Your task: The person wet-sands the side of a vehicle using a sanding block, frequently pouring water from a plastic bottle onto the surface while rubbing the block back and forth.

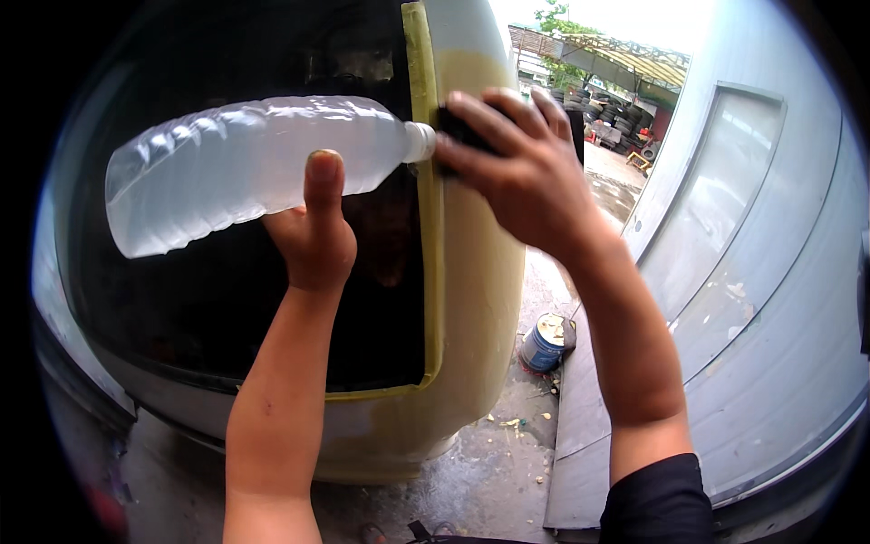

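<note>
Bottle (254,172), can (544,344) with blurred markings

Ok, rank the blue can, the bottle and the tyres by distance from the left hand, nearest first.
1. Bottle: in the left hand.
2. Blue can: on the ground, lower right.
3. Tyres: piled in the background, upper right.

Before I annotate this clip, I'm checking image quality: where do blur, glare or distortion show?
In the head view, the right hand is blurred, especially its fingers, while the left hand looks sharper; bright glare streaks the bottle; the sky is washed out; the grey panels curve with fisheye distortion.
</note>
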A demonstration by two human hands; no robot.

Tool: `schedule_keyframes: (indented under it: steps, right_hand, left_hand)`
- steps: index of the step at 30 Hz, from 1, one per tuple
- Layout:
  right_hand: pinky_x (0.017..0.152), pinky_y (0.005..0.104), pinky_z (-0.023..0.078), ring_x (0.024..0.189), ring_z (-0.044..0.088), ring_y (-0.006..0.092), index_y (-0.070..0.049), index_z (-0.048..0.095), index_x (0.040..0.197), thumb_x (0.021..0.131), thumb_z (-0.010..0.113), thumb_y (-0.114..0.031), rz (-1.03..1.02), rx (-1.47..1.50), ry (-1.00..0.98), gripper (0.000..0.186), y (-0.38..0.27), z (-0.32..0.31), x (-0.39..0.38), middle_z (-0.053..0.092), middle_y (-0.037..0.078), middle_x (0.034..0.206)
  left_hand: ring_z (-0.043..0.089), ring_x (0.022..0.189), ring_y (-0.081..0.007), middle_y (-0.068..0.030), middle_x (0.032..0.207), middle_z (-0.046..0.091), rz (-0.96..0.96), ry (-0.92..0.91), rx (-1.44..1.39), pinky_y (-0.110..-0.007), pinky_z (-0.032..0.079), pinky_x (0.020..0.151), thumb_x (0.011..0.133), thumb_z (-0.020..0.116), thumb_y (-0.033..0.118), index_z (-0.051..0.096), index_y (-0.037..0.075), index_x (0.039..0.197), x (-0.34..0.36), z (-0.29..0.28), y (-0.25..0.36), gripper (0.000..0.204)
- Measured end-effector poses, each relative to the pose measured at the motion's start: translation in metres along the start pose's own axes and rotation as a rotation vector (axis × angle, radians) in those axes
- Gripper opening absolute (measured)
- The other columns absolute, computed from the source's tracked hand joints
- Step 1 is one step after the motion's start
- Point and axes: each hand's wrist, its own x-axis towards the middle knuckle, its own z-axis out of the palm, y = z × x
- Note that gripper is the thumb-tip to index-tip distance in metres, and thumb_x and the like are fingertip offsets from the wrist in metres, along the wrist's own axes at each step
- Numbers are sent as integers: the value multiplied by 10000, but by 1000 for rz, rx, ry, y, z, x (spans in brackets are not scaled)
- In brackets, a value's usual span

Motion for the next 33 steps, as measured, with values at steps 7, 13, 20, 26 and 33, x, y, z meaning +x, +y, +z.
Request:
schedule_keyframes:
  steps: [7,13,20,26,33]
  right_hand:
    - [1139,577,289,1319,482,284,-255,728,1166,865,652,-158,-14,11,-62,325,-25,-2,-18,557,26,1409]
    - [1097,558,337,1265,518,284,-242,719,1154,840,683,-154,-85,11,41,328,37,4,35,572,30,1361]
    - [1104,564,338,1280,511,291,-244,718,1156,855,670,-149,-74,-6,-4,319,-5,1,6,565,31,1376]
    - [1077,505,365,1286,534,264,-229,720,1192,903,694,-217,-76,-95,17,291,44,1,48,591,34,1387]
    - [1104,524,337,1265,524,273,-235,742,1105,848,694,-180,-50,18,49,267,-4,6,-4,586,25,1368]
  left_hand:
    - [557,1157,-212,-98,1211,522,-34,-46,100,-371,479,1033,964,648,507,442,49,1345,4,-11,8,630]
    - [574,1134,-204,-89,1231,573,-20,15,14,-371,453,1025,951,690,472,494,30,1318,-1,4,1,608]
    - [569,1139,-199,-90,1211,545,-39,-15,36,-371,472,1025,963,666,472,460,40,1335,5,-12,6,606]
    - [589,1105,-191,-76,1197,573,-81,0,-51,-363,474,1010,958,681,457,485,39,1325,-6,8,2,590]
    - [560,1159,-190,-74,1211,556,-21,18,-33,-360,467,1022,966,670,448,477,39,1329,1,-5,4,580]
